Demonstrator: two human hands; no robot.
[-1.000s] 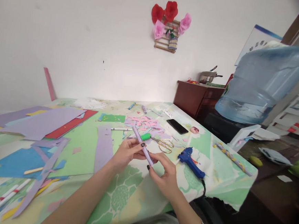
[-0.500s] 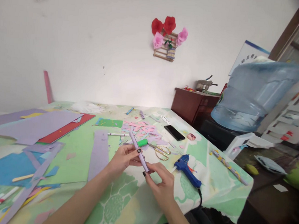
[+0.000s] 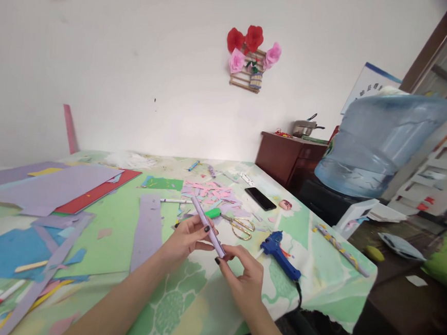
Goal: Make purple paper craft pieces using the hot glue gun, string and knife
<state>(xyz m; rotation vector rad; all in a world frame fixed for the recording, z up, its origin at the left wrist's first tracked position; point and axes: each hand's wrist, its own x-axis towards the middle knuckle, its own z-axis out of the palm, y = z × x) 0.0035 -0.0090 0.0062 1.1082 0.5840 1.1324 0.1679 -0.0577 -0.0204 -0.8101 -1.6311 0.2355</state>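
A thin lilac paper roll (image 3: pixel 208 225) slants between my two hands above the table. My left hand (image 3: pixel 187 237) is closed around its middle, thumb on the near side. At the lower end, my right hand (image 3: pixel 244 275) pinches the roll between thumb and fingers. Just behind the roll lie scissors (image 3: pixel 242 227) with gold handles and a green-handled tool (image 3: pixel 214 213), partly hidden by the roll and my left hand. To the right of my right hand rests a blue glue gun (image 3: pixel 280 254) with its cord running off the table edge.
Pink and lilac paper scraps (image 3: pixel 214 191) lie beyond my hands, with a black phone (image 3: pixel 260 198) to their right. Coloured paper sheets (image 3: pixel 105 241) cover the left side. A decorated stick (image 3: pixel 341 249) lies near the right edge, and a large water bottle (image 3: pixel 380 143) stands beyond.
The lilac roll has shifted slightly and turned a little in my fingers. My right hand has moved slightly right and down; both hands still hold the roll.
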